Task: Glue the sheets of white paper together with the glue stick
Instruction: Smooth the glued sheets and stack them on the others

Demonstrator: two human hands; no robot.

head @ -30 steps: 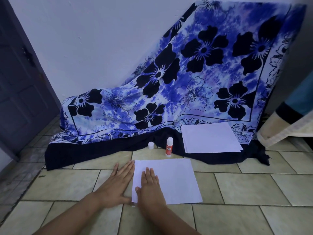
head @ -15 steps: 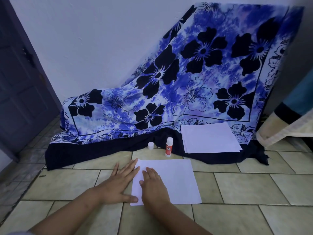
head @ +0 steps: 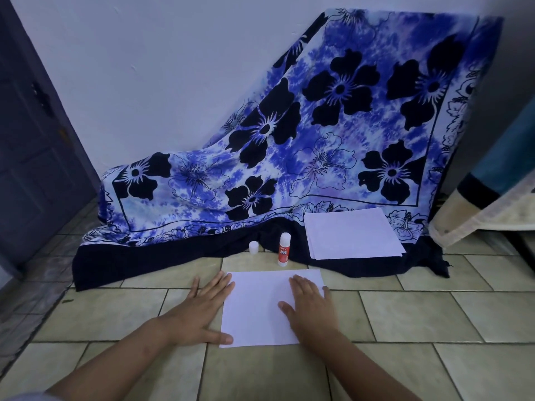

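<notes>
Left hand [head: 199, 316]: flat, fingers straight, gripping nothing; rests on white sheet [head: 260, 308] at its 9 o'clock edge.
Right hand [head: 311, 311]: flat on the sheet's 3 o'clock half, gripping nothing.
Glue stick [head: 284, 250]: upright, 12 o'clock beyond the sheet; I judge the right hand nearer.

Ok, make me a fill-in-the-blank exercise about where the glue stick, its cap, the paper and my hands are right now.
1. The glue stick stands ____ just beyond the sheet.
2. The small white cap sits to the ____ of the glue stick.
3. The stack of paper lies to the ____ of the glue stick.
4. The right hand lies flat on the sheet; the left hand lies at its ____ edge.
Missing words: upright; left; right; left.
</notes>
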